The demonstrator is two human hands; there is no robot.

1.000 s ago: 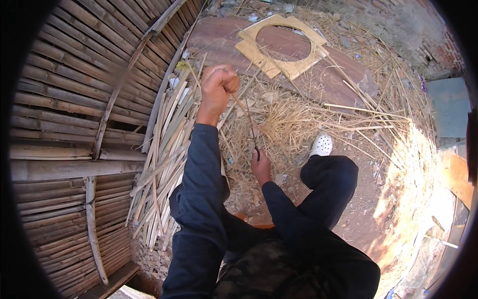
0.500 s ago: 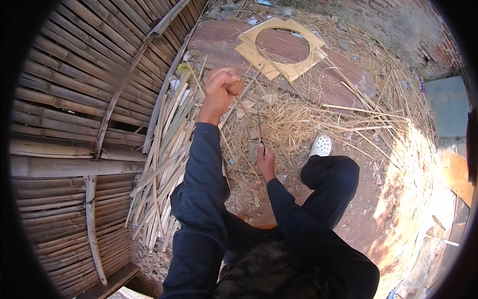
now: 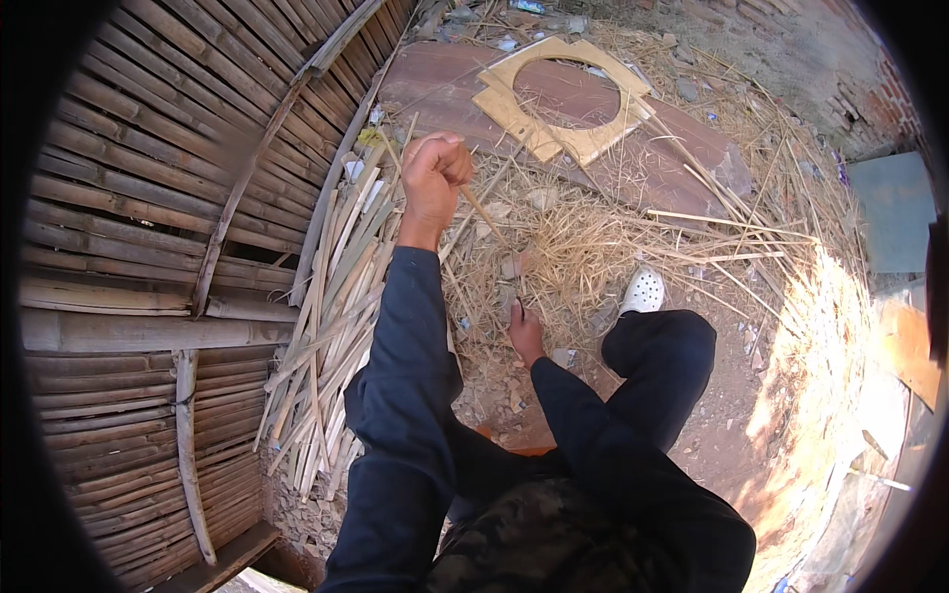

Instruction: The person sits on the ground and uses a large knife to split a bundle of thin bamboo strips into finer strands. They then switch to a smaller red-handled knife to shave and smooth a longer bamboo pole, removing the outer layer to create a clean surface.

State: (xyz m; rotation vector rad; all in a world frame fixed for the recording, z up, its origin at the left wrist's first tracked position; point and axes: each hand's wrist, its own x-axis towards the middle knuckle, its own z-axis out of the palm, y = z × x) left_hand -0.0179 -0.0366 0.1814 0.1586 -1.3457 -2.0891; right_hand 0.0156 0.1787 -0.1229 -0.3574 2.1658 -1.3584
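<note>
My left hand (image 3: 433,186) is raised at the upper middle, closed in a fist around a thin bamboo strip (image 3: 484,214). From the fist the strip slants down and right toward my other hand. Lower and nearer my body, my right hand (image 3: 527,334) is closed on a knife with a narrow dark blade; only a little of the knife shows now against the straw. Beneath both hands lie pale bamboo shavings (image 3: 568,242). Left of my left forearm is a pile of split bamboo strips (image 3: 314,371).
A bamboo slat wall (image 3: 148,208) rises on the left. Beyond the shavings, a yellowish board with a round hole (image 3: 504,111) rests on a reddish-brown panel (image 3: 435,84). My foot in a white clog (image 3: 645,290) is right of the shavings. A brick wall (image 3: 811,59) stands at the far right.
My right hand has moved slightly down, and the knife blade shows less than before. My left hand has stayed nearly in place, still gripping the bamboo strip.
</note>
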